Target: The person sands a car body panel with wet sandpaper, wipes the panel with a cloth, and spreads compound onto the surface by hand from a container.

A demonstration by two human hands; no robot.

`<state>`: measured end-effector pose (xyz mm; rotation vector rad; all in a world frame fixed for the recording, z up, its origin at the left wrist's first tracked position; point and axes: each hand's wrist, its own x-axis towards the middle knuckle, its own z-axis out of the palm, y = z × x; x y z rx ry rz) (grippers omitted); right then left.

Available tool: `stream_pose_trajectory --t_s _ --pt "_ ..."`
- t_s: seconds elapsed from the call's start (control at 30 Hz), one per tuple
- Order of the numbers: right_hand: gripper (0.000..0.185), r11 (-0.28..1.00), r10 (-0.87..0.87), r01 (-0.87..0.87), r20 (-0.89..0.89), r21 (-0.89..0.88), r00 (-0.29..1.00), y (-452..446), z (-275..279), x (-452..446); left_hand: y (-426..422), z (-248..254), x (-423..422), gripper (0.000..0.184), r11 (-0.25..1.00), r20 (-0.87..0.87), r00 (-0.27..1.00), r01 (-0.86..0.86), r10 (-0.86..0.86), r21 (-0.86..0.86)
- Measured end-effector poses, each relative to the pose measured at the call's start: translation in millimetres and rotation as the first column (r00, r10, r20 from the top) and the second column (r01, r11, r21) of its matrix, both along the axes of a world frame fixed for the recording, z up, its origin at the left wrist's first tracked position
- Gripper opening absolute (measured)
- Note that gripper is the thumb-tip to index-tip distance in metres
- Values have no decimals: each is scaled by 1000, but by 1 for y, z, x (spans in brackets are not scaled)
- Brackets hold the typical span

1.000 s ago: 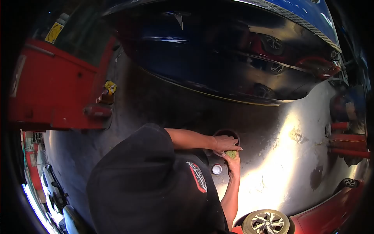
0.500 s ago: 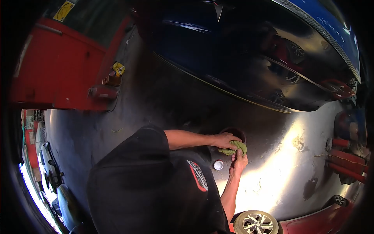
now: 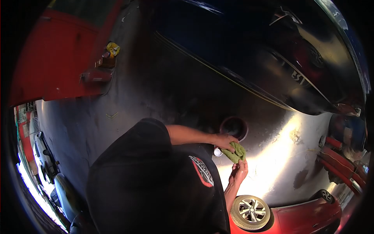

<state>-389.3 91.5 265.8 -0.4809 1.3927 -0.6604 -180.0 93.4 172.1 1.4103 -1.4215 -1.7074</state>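
A folded green cloth (image 3: 235, 152) is between my two hands. My left hand (image 3: 226, 141) reaches in from the left and grips the cloth's upper edge. From below, my right hand (image 3: 239, 172) pinches its lower edge with the fingertips. Just above the hands stands a round, dark-looking bucket (image 3: 234, 128) with a reddish rim; I cannot make out what is in it. A small container with a white top (image 3: 218, 151) is beside my left hand, partly covered by it.
A dark glossy car (image 3: 241, 66) fills the upper right. At the upper left is a red structure (image 3: 58, 54), with a yellow item (image 3: 113, 49) near its edge. A red car with an alloy wheel (image 3: 250, 212) is at lower right. Bright sunlight crosses the grey floor (image 3: 272, 171).
My hands and the cloth have shifted slightly down, away from the bucket, which now shows more fully. The bunched cloth looks more spread out. The view has turned a little.
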Motion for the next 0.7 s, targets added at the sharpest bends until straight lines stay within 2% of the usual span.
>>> stream_pose_trajectory --t_s 0.03,0.07,0.17,0.2,0.3,0.33,0.43,0.53,0.63,0.7 --pt "19 1000 25 -25 -10 -9 1000 3 2 9 7 -4 11 55 999 40 999 -2 4 -44" --pt "17 999 48 -49 -20 -18 999 7 5 19 15 -6 20 49 997 31 997 -66 67 -32" --pt "12 989 130 -140 -167 -46 977 15 9 59 35 -8 54 44 994 124 986 -112 110 8" --pt "12 982 170 -182 -180 -57 969 17 -3 59 44 -2 66 37 989 97 984 -148 146 16" --pt "12 919 322 -350 -167 -179 932 17 -18 80 69 -8 87 36 864 258 892 -231 372 -448" --pt "14 902 350 -386 -195 -195 916 16 -17 93 77 -7 90 39 891 306 877 -242 370 -384" --pt "15 898 390 -402 -101 -177 915 10 -14 121 87 -1 115 41 939 187 933 -265 307 -218" --pt "20 867 473 -485 -117 -113 873 4 -34 127 98 -6 124 47 900 -95 919 -348 383 263" --pt "21 803 564 -590 -211 -83 798 -2 -54 123 127 -34 88 51 748 -161 731 -653 664 118" --pt "22 736 632 -670 -259 -97 731 -4 -72 108 137 -46 67 50 764 -133 753 -625 644 161"
